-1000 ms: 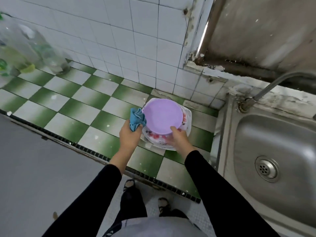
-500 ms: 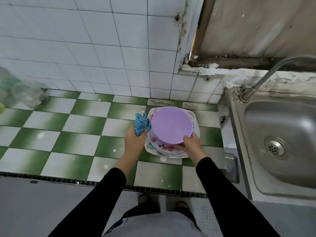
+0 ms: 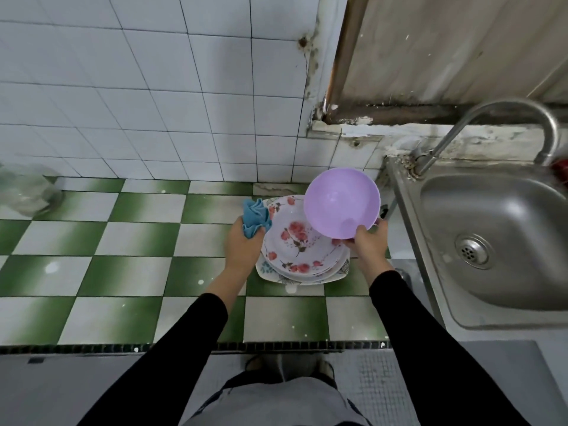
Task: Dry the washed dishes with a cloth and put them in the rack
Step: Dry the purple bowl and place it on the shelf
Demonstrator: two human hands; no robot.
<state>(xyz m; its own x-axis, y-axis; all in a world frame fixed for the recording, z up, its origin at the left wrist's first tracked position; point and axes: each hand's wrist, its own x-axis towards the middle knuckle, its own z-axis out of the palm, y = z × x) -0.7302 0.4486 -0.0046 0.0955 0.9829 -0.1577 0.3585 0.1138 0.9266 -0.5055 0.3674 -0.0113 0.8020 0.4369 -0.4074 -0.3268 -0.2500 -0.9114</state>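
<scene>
right hand point(image 3: 370, 244) grips purple bowl point(image 3: 341, 206); left hand point(image 3: 242, 244) — cloth point(image 3: 255, 218)

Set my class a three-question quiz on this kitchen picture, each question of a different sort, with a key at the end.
1. True or false: the purple bowl lies flat on the plates.
2. What does the left hand grip? A. a sponge B. a blue cloth C. a spoon
3. Fill in: the sink is on the person's ____ side.

Key
1. False: the right hand holds it up, tilted.
2. B
3. right
</scene>
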